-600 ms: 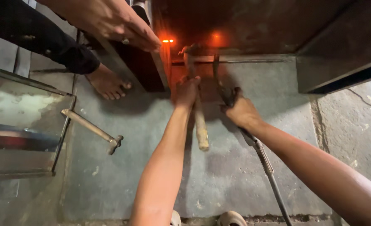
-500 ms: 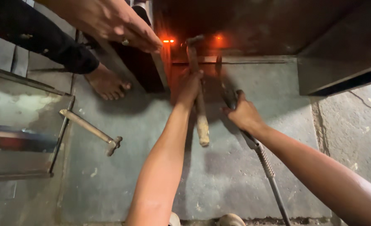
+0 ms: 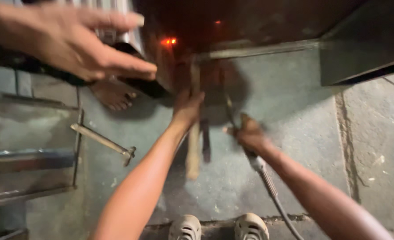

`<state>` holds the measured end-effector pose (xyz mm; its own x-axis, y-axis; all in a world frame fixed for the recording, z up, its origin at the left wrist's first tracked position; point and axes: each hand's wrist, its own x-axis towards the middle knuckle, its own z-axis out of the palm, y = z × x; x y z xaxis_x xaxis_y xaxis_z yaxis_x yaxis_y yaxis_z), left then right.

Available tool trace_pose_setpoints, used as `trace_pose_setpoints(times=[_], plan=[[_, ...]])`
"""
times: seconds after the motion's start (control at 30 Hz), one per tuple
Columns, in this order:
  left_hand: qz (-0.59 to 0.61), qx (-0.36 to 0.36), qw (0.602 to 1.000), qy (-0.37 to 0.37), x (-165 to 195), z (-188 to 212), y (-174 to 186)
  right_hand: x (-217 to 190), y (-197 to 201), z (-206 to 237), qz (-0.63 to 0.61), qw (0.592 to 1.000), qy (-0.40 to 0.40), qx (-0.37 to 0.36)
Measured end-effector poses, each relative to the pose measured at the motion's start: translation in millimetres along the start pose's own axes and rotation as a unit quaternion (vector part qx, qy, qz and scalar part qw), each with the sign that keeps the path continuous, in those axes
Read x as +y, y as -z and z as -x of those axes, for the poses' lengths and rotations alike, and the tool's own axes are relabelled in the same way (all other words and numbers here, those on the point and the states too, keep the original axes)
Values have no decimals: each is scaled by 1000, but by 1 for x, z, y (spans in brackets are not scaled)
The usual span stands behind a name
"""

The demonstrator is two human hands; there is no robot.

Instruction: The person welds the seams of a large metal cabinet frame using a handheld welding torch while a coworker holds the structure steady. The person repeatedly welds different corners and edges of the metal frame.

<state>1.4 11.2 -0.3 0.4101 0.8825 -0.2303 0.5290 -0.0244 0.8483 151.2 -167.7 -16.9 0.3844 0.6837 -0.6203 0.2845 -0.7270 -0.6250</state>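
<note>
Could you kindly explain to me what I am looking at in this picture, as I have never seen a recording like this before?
There is no machine here: a person wears a camera on the head, so you look down along both bare arms to their shoes on a concrete floor. The left hand grips a wooden-handled hammer. The right hand holds long metal tongs that reach toward a dark spot where embers glow orange. A second hammer lies on the floor to the left. The hand at the top left and the bare foot belong to another person. The picture is blurred.
</note>
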Motion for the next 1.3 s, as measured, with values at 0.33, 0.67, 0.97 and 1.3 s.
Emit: trace_pose_setpoints(times=[0.33,0.67,0.97,1.3], plan=[[141,-183,958,171,-35,137,57,9,-39,104,-110,987,-56,-99],[336,-98,918,186,-99,123,157,-97,-87,116,72,995,5,-73],[491,-8,855,167,-116,114,187,-173,-161,127,124,991,0,-56],[514,-11,839,177,-132,117,218,-191,-171,136,165,986,-9,-3]])
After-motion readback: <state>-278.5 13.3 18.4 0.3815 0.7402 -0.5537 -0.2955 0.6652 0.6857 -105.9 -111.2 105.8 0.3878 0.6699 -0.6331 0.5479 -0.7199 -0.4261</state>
